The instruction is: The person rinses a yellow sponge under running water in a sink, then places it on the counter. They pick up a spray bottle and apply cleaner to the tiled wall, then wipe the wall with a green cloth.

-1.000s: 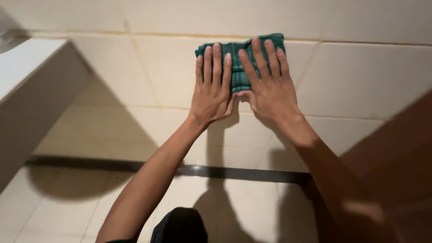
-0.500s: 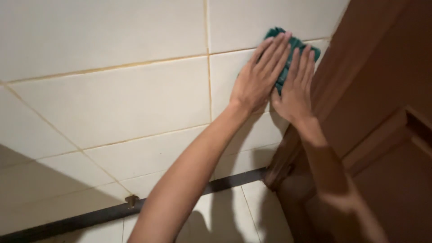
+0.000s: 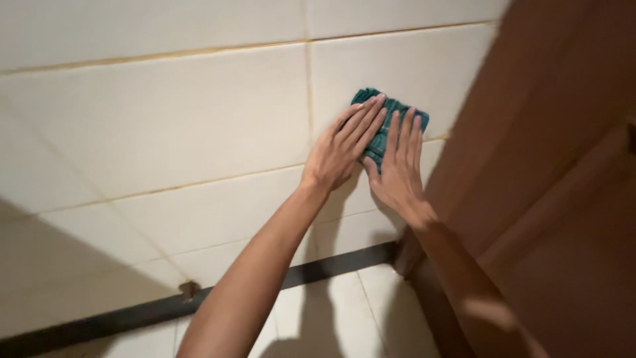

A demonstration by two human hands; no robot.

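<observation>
Both hands lie flat and open on a folded green cloth, pressing it against the cream tiled wall. The left hand covers the cloth's left part with its fingers stretched up and to the right; the right hand lies just beside it, fingers straight, covering the cloth's lower right part. Neither hand grips the cloth; the palms and fingers only pin it to the tile.

The cloth sits on a tile just right of a vertical grout line and near a brown wooden door at the right. It looks soft, light and limp, folded into a thick pad, so it likely bunches or slides under uneven pressure. Flat pressure over its middle seems the surest hold; pinching a folded edge would serve to lift it. A dark strip runs along the foot of the wall, above the floor tiles.
</observation>
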